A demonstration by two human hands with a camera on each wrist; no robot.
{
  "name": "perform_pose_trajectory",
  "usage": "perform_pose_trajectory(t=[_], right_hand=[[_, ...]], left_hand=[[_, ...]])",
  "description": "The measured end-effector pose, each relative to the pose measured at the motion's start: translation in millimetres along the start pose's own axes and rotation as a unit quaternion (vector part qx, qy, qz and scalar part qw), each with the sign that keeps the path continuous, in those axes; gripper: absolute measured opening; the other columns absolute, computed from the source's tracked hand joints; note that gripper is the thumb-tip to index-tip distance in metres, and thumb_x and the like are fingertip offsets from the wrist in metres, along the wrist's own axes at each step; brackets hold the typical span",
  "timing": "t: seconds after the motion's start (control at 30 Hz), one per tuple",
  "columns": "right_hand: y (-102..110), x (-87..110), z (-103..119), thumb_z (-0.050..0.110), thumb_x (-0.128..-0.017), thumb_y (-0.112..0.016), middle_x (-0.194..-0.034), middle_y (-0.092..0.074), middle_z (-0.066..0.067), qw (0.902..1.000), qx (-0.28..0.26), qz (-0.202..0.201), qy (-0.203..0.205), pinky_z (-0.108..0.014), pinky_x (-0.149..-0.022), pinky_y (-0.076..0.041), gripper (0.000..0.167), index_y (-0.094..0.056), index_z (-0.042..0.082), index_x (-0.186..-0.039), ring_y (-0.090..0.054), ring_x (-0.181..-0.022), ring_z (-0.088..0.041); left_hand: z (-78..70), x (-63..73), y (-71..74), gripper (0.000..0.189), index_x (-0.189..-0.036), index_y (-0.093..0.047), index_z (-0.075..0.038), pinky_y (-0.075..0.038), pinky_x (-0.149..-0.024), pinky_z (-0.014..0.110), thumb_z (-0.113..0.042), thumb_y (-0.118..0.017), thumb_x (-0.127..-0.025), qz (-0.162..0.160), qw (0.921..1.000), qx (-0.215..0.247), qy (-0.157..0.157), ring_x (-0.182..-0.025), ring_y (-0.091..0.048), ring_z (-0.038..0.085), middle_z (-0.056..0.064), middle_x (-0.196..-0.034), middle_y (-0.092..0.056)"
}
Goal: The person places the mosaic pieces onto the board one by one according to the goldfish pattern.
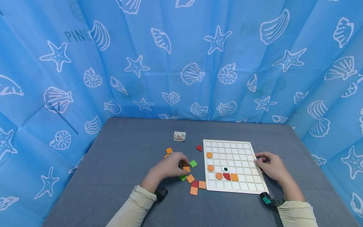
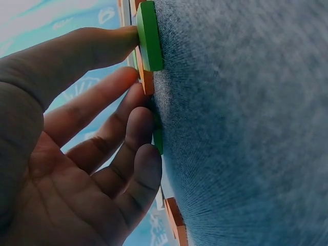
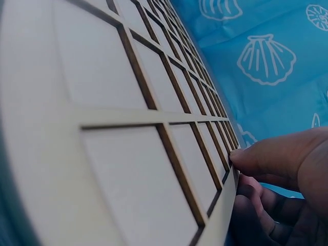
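Observation:
My left hand is low over a loose group of flat tiles on the table. Its thumb and index fingertips lie on either side of an orange square tile. In the left wrist view the thumb tip overlaps a green tile, and the other fingers are spread and slightly bent. At the right, my right hand grips the side edge of a white grid board, thumb on top and fingers below the rim. On the board lie orange round tiles, a red quarter-round tile, an orange square and a black-and-white round piece.
A small printed grid card lies behind the tiles. Nearby are another green square, a red piece and several orange squares left of the board. A blue shell-print curtain hangs behind the grey table.

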State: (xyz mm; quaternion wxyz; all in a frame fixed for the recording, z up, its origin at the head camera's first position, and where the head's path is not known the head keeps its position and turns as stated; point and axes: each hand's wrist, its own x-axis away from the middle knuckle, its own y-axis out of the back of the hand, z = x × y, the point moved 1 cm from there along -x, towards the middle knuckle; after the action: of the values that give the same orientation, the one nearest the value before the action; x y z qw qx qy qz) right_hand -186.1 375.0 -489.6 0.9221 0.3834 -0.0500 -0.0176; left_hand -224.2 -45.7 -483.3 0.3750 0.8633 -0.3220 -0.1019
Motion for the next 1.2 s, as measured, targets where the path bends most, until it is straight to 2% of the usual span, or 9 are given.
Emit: perform_pose_trajectory(t=[0.5,0.77,0.97,1.2], right_hand=[[0,0.2,1,0.013,-0.104,-0.062,-0.098,-0.059,-0.013,1.0000,0.001,-0.008,-0.002,-0.032,-0.060,-0.055,0.042,-0.057,-0.012,-0.137,-0.057,-0.074,-0.015],[0,-0.7,-1,0.012,-0.104,-0.063,-0.098,-0.060,-0.013,1.0000,0.000,-0.008,0.000,-0.031,-0.060,-0.055,0.041,-0.058,-0.012,-0.137,-0.058,-0.074,-0.015],[0,-0.6,0,0.012,-0.104,-0.064,-0.097,-0.060,-0.013,0.9999,0.003,-0.011,0.002,-0.031,-0.059,-0.055,0.040,-0.058,-0.012,-0.135,-0.058,-0.073,-0.015],[0,0.3,0,0.012,-0.104,-0.063,-0.097,-0.060,-0.013,1.0000,0.001,-0.005,0.003,-0.031,-0.060,-0.056,0.041,-0.058,-0.012,-0.136,-0.059,-0.074,-0.014]], left_hand=[[-5.3,-0.7,-2.3,0.019,-0.109,-0.081,-0.012,-0.054,-0.080,0.027,-0.020,-0.084,-0.091,0.000,0.9990,-0.034,0.029,-0.087,-0.061,0.008,-0.003,-0.102,-0.070],[-9.5,-0.2,-1.9,0.023,-0.108,-0.083,-0.017,-0.055,-0.080,0.030,-0.027,-0.086,-0.088,-0.034,0.9951,-0.074,0.056,-0.088,-0.062,0.006,-0.008,-0.103,-0.071],[-18.8,-5.7,-1.0,0.026,-0.113,-0.083,-0.014,-0.055,-0.080,0.028,-0.026,-0.083,-0.091,-0.046,0.9957,-0.070,0.039,-0.090,-0.063,0.008,-0.006,-0.106,-0.072],[-32.9,-26.4,-6.9,0.026,-0.115,-0.082,-0.018,-0.050,-0.071,0.024,-0.029,-0.082,-0.092,-0.052,0.9940,-0.097,0.004,-0.084,-0.059,0.006,-0.009,-0.106,-0.070]])
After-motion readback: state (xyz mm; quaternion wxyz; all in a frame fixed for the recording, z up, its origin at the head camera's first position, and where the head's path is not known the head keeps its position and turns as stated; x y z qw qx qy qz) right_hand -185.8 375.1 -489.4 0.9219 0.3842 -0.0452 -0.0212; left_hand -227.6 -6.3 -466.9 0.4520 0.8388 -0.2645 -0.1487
